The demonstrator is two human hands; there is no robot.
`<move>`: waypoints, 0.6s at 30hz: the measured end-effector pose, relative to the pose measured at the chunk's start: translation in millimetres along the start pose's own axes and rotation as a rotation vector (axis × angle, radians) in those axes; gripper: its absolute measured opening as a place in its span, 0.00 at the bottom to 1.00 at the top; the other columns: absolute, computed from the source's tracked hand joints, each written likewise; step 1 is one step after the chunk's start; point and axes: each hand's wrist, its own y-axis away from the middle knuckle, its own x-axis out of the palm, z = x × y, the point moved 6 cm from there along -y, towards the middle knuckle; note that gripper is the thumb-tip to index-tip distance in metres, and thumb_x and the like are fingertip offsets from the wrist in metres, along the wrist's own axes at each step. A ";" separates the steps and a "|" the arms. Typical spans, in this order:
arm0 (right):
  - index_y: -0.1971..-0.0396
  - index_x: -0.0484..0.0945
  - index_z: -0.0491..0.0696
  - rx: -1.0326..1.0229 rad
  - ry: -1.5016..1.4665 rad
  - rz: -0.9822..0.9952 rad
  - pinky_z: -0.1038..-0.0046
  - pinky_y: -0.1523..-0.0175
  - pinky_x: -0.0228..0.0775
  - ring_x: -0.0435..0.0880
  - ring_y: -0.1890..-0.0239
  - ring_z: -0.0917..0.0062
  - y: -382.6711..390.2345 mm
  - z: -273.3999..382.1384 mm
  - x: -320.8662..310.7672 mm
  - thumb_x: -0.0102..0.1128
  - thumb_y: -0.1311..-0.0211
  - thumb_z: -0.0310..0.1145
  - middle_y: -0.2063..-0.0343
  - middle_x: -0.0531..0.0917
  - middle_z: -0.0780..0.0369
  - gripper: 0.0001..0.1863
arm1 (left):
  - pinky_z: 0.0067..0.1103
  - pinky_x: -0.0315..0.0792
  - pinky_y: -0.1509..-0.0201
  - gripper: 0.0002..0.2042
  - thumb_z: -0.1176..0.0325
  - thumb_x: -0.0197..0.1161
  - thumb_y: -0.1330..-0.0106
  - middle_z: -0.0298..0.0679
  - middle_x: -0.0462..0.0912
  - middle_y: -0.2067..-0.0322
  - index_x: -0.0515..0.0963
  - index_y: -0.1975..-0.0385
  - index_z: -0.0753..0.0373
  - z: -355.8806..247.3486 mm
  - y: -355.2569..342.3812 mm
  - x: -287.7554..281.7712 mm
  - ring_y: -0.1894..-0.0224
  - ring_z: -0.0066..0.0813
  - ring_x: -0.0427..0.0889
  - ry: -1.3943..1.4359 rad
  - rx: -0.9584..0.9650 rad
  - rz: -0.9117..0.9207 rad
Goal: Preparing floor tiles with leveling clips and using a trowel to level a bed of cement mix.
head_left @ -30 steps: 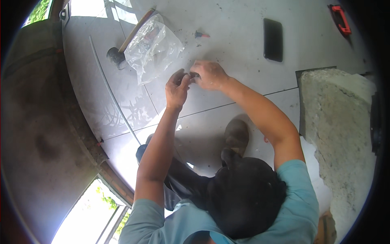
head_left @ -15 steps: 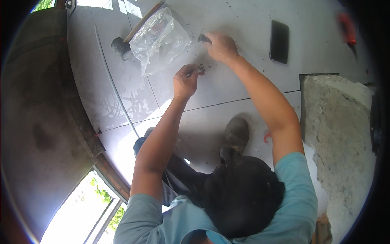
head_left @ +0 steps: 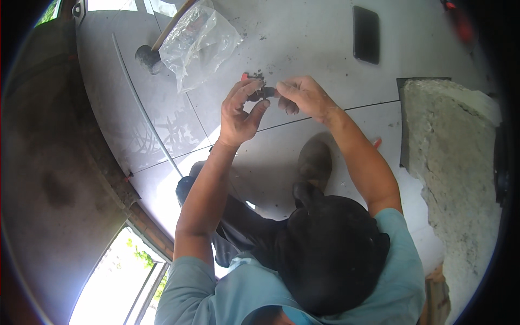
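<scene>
Over the tiled floor [head_left: 292,49], my left hand [head_left: 241,111] has its fingers and thumb round a small dark piece [head_left: 265,92]. My right hand [head_left: 303,97] is beside it, thumb and forefinger pinched at that piece's right end, the other fingers curled. A small red piece [head_left: 245,77] lies just beyond my left hand among some dark crumbs. A clear plastic bag [head_left: 197,46] lies farther up to the left, next to a mallet [head_left: 147,59] with a wooden handle.
A black phone [head_left: 365,34] and a blurred red tool [head_left: 460,24] lie at upper right. A thin pale rod [head_left: 141,108] stretches along the left. A small red piece [head_left: 378,143] lies by my right arm. A rough concrete slab [head_left: 449,162] stands at right, near my boot [head_left: 315,160].
Half a second ago my right hand was farther up with a dark piece, apart from my left. It has come back down, and my hands now meet at the dark piece.
</scene>
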 end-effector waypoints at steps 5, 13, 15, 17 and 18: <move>0.65 0.80 0.40 -0.125 0.007 0.003 0.79 0.69 0.67 0.75 0.75 0.83 2.7 3.0 9.4 0.57 0.33 0.37 0.76 0.80 0.64 0.13 | 0.22 0.77 0.60 0.18 0.79 0.68 0.43 0.46 0.81 0.58 0.77 0.52 0.67 -15.1 1.3 -3.3 0.64 0.30 0.84 -0.036 0.048 0.001; 0.62 0.80 0.38 -0.356 0.189 -0.120 0.77 0.62 0.73 0.78 0.71 0.81 13.5 18.8 16.3 0.58 0.38 0.25 0.74 0.81 0.63 0.08 | 0.20 0.75 0.64 0.18 0.69 0.65 0.36 0.40 0.82 0.67 0.74 0.48 0.69 -8.5 0.5 5.4 0.70 0.26 0.81 0.114 -0.332 -0.061; 0.62 0.80 0.38 -0.337 0.165 -0.129 0.78 0.63 0.73 0.79 0.71 0.82 10.3 16.6 13.7 0.59 0.39 0.25 0.74 0.81 0.63 0.07 | 0.19 0.75 0.62 0.20 0.68 0.65 0.34 0.40 0.83 0.68 0.71 0.45 0.68 -15.9 1.3 5.2 0.67 0.24 0.81 0.157 -0.101 -0.092; 0.63 0.80 0.38 -0.329 0.135 -0.123 0.78 0.63 0.73 0.79 0.71 0.82 11.5 18.2 14.4 0.60 0.39 0.25 0.74 0.81 0.63 0.07 | 0.21 0.76 0.58 0.23 0.66 0.66 0.35 0.41 0.82 0.62 0.70 0.43 0.69 2.4 9.6 -2.4 0.63 0.25 0.81 0.161 -0.216 -0.022; 0.63 0.80 0.38 -0.318 0.108 -0.121 0.78 0.63 0.73 0.79 0.71 0.82 12.1 18.0 14.0 0.60 0.39 0.25 0.74 0.81 0.63 0.08 | 0.23 0.76 0.53 0.26 0.65 0.67 0.35 0.42 0.81 0.57 0.68 0.40 0.70 12.1 13.5 -0.3 0.60 0.26 0.81 0.171 -0.332 0.049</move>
